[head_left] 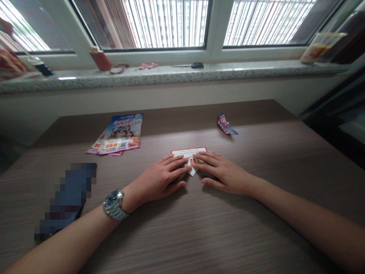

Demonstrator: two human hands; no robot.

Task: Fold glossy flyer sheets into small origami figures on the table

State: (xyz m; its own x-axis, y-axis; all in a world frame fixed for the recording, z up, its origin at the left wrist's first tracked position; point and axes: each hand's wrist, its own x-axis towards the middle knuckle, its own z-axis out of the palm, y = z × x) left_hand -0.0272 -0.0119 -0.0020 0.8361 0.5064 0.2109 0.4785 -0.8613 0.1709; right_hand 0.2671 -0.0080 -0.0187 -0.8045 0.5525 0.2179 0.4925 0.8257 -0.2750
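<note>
A small folded paper [188, 152] with a red edge lies on the brown table [182, 236], its pointed end towards me. The fingers of my left hand [164, 177] lie flat over its left side, thumb a little apart. From the right, my right hand [225, 173] rests its spread fingers on the other side of the paper. Both hands are palm down and cover part of the sheet. A metal watch [115, 204] is on my left wrist.
Colourful leaflets [122, 133] lie in a stack at the back left. A folded paper piece [225, 125] stands at the back right. Near my left forearm is a pixelated dark object [68, 198]. Scissors [196, 65] lie on the windowsill [159, 75].
</note>
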